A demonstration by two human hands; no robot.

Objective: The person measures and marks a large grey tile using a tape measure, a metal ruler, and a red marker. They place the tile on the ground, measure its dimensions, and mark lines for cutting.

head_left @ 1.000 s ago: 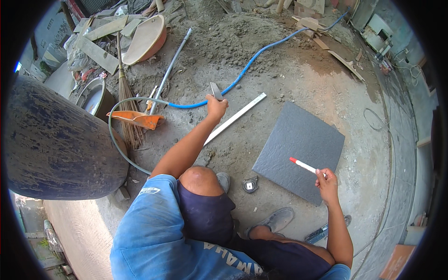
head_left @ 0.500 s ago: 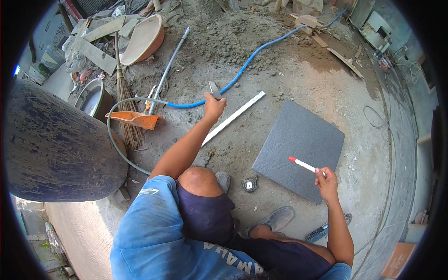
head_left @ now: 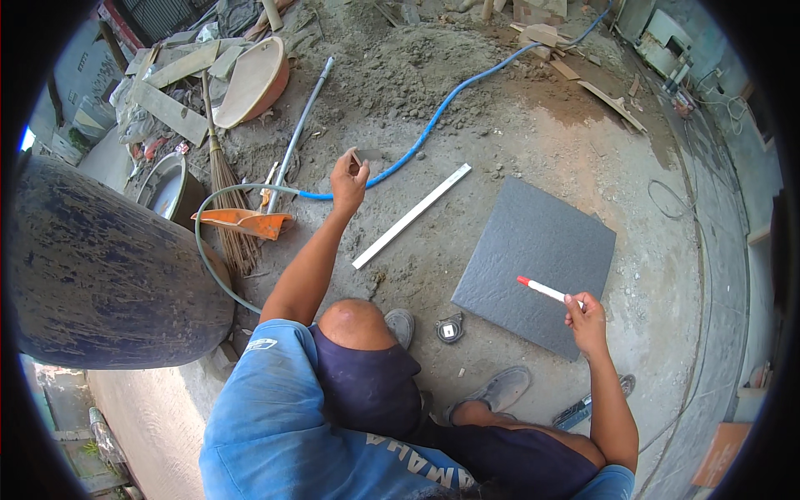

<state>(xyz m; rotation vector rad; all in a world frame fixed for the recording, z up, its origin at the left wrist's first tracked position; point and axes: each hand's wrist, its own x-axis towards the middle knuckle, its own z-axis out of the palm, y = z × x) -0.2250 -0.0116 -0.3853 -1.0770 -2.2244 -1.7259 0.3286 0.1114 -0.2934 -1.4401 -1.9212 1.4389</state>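
My left hand (head_left: 348,182), raised at the end of my outstretched arm, grips a small flat grey piece (head_left: 367,155) whose kind I cannot make out. Just beyond it runs a blue hose (head_left: 433,125). Pinched in my right hand (head_left: 587,321) is a white marker (head_left: 546,290) with a red end pointing left. The marker is over a square dark grey tile (head_left: 542,242) lying on the ground; whether it touches the tile I cannot tell. Between the hands lie a straight white bar (head_left: 412,215) and, near my foot, a tape measure (head_left: 449,328).
At the left stand a large dark drum (head_left: 117,258), a twig broom (head_left: 233,221), an orange dustpan (head_left: 246,221) and a bucket (head_left: 171,187). A round basin (head_left: 252,83) leans against boards behind them. Near my right foot lies a dark blue tool (head_left: 575,412). Loose sand (head_left: 375,67) covers the far ground.
My left hand has moved left and slightly away, and the grey piece it holds has turned nearly edge-on. My right hand and the marker have barely shifted.
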